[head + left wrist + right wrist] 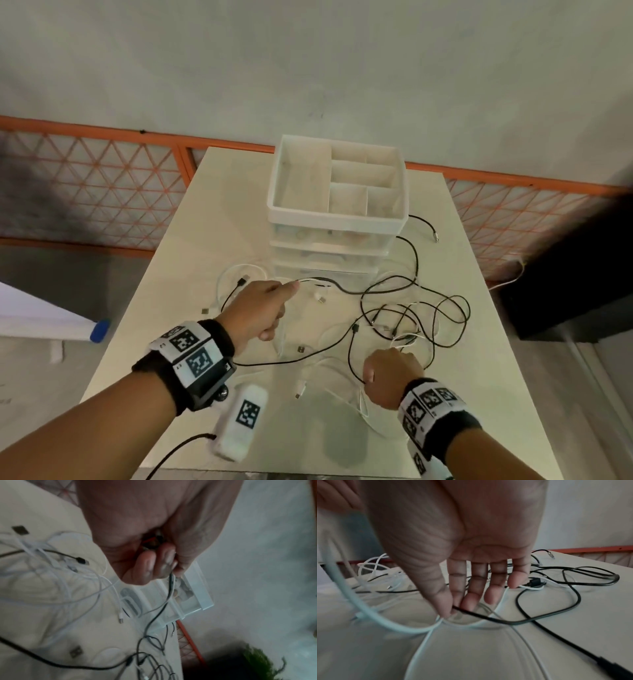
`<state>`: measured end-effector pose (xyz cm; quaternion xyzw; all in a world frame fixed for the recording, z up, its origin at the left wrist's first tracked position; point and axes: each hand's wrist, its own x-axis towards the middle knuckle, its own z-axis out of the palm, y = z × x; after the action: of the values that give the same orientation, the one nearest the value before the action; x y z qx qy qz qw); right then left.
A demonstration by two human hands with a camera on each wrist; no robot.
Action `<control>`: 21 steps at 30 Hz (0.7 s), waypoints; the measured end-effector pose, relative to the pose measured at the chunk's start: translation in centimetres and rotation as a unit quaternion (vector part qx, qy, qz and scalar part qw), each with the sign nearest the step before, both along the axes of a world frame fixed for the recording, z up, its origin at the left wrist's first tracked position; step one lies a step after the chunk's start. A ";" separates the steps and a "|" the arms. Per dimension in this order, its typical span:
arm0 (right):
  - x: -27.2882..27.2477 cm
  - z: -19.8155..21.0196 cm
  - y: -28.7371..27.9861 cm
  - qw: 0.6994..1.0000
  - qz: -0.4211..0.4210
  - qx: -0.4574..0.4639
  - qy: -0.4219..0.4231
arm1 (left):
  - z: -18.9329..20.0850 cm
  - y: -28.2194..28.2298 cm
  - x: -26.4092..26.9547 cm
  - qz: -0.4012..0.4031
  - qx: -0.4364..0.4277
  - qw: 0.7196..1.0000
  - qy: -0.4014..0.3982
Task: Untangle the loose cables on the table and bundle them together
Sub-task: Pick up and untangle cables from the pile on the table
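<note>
A tangle of black cables (411, 308) and white cables (239, 274) sprawls over the white table (479, 394). My left hand (291, 286) hovers in front of the drawer unit. It pinches a black cable (164, 608) together with a white cable (173, 584) in its curled fingertips (167, 562), and both strands hang down to the table. My right hand (368, 377) is at the near right. Its thumb and forefinger pinch a black cable (505, 621) just above the table. The other fingers (494, 588) stay loosely extended. Several plugs lie loose.
A white drawer unit with an open compartment tray (337, 185) stands at the table's far middle. A white box with a square marker (241, 421) lies at the near left edge. An orange mesh railing (102, 171) runs behind the table.
</note>
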<state>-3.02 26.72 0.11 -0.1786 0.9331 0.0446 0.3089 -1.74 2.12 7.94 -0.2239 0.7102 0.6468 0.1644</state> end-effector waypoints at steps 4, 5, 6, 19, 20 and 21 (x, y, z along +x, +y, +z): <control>-2.3 3.0 -0.3 0.968 -0.124 -0.215 0.027 | 1.5 0.8 -0.6 0.042 0.112 0.993 0.008; -3.0 4.5 -0.4 0.946 -0.152 -0.282 0.055 | 1.8 0.9 -0.7 0.050 0.121 0.991 0.021; -3.4 6.2 -0.4 0.924 -0.168 -0.336 0.076 | 2.0 1.0 -0.9 0.058 0.128 0.989 0.037; -5.3 14.3 -3.3 0.749 -0.190 -0.605 0.190 | 3.4 1.4 -0.9 -0.040 0.214 0.974 0.062; -5.6 13.8 -3.0 0.761 -0.190 -0.594 0.177 | 3.6 1.2 -0.9 -0.034 0.206 0.976 0.062; -6.1 13.0 -2.4 0.787 -0.191 -0.564 0.161 | 3.8 1.0 -1.0 -0.022 0.198 0.977 0.070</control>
<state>-9.13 24.30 13.08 -0.1294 0.8436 -0.5212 0.0012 -2.74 3.09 11.77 -0.1254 0.5826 0.7849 0.1697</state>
